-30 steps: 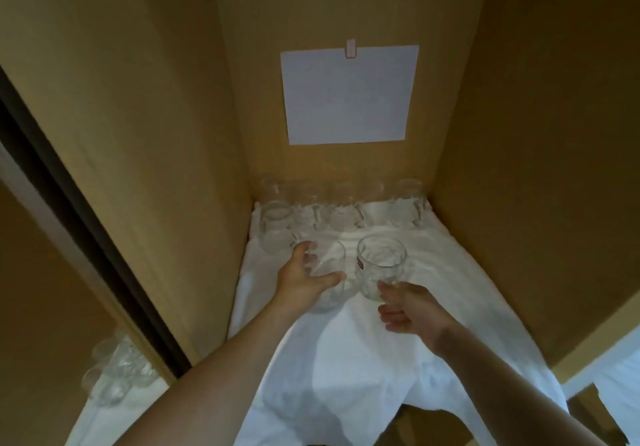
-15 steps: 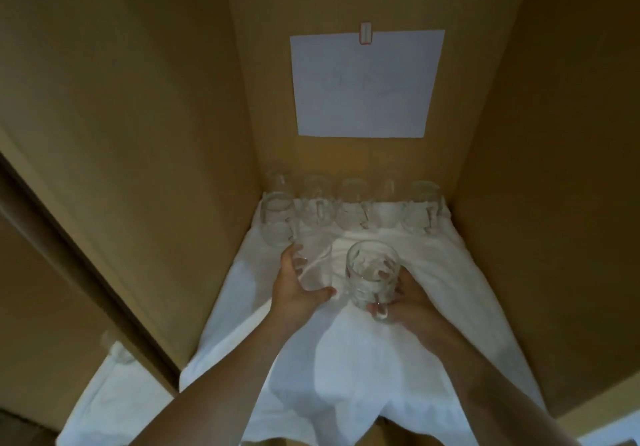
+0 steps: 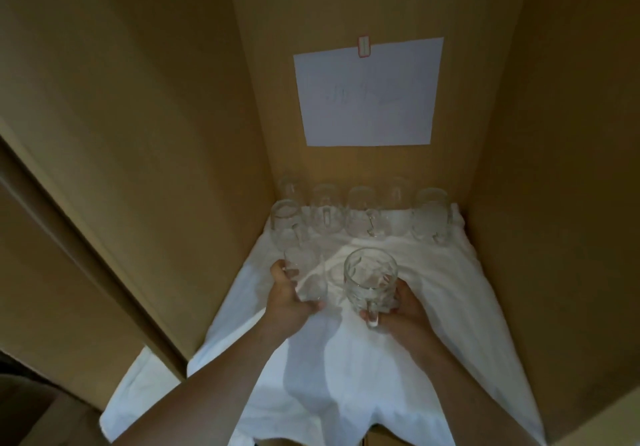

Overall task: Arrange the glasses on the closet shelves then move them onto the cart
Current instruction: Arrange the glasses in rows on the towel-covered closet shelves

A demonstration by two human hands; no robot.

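Deep inside a tan wooden closet (image 3: 138,134), looking down onto a closet shelf (image 3: 377,440) draped with a wrinkled white cloth (image 3: 346,359) that spills over the front edge. Pinned to the back wall above: a white sheet of paper (image 3: 369,94), held by a small red-edged tag (image 3: 363,46), faint scribble too dim to read. Lower left, past the closet's side wall, a corner of more white cloth (image 3: 138,397).

Along the back of the shelf, a row of glass mugs (image 3: 360,217), all upright, mouths up, handles mostly turned toward the camera; one more glass mug (image 3: 284,224) just forward of the row at the left end. Nothing visible inside any of them.

Front and centre, two more in hand. Left hand (image 3: 287,302), fingers curled round a clear glass (image 3: 306,277), upright, mouth up, long axis vertical, low over the cloth; whether its base touches the cloth, cannot tell. Right hand (image 3: 403,310), fingers wrapped round the back of a cut-pattern glass mug (image 3: 370,281), upright too, open mouth up toward the camera, handle pointing down-front toward the wearer, thumb beside that handle. Mug apparently raised off the cloth and just beside the left-hand glass, nearly touching. Both empty.
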